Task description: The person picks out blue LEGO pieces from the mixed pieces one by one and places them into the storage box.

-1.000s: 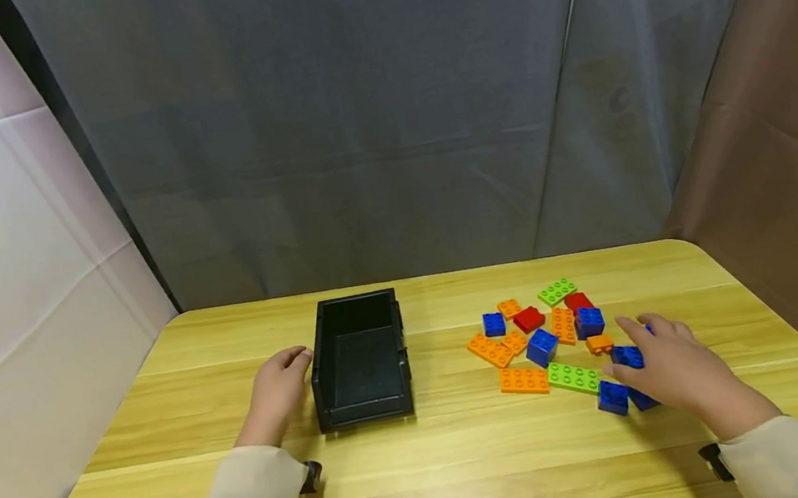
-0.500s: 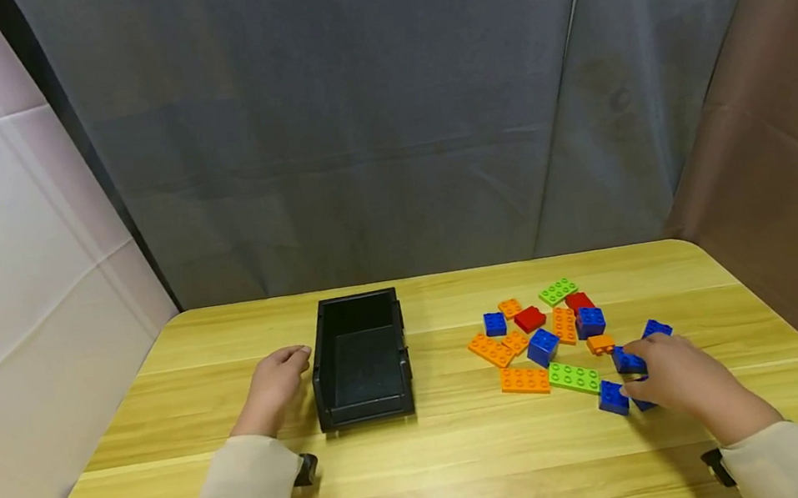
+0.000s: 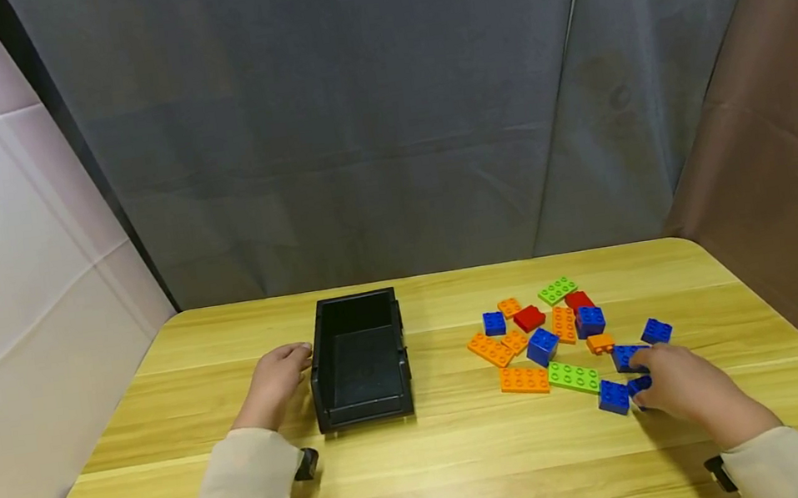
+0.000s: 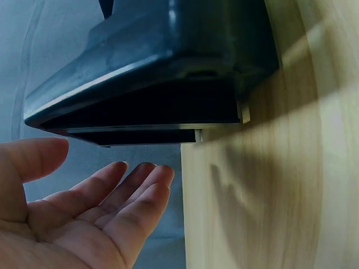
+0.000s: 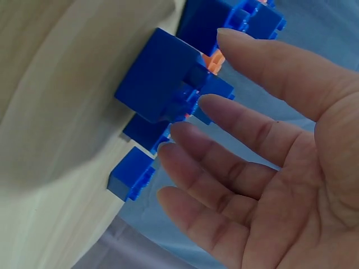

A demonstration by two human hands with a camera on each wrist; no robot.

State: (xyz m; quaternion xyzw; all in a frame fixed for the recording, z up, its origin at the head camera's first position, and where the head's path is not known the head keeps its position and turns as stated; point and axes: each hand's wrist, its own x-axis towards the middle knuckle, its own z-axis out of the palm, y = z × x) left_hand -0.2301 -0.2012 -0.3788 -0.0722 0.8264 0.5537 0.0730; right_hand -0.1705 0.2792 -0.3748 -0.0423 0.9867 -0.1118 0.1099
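My left hand (image 3: 273, 387) is beside the left wall of a black plastic bin (image 3: 365, 412). In the left wrist view its fingers are spread loosely near the rim, holding nothing. Over at the right, my right hand (image 3: 690, 387) hovers over a blue toy building brick (image 3: 640, 387), partly hidden by the fingers. From the right wrist, that brick (image 5: 157, 73) shows ahead of the parted thumb and fingers (image 5: 247, 120), studs facing the palm. Close around lie other blue bricks: one to its left (image 3: 613, 397), one behind (image 3: 627, 359) and one farther back (image 3: 655, 330).
Left of the right hand, orange plates (image 3: 525, 380), a long green plate (image 3: 573, 377), red bricks (image 3: 529, 318) and more blue bricks (image 3: 542, 346) are scattered on the wooden table (image 3: 474, 475). A grey curtain (image 3: 352, 120) hangs behind the table.
My right hand has drawn back slightly and lowered toward the front blue bricks, uncovering the farther one. Its fingers have come closer together. The left hand and bin stay nearly still.
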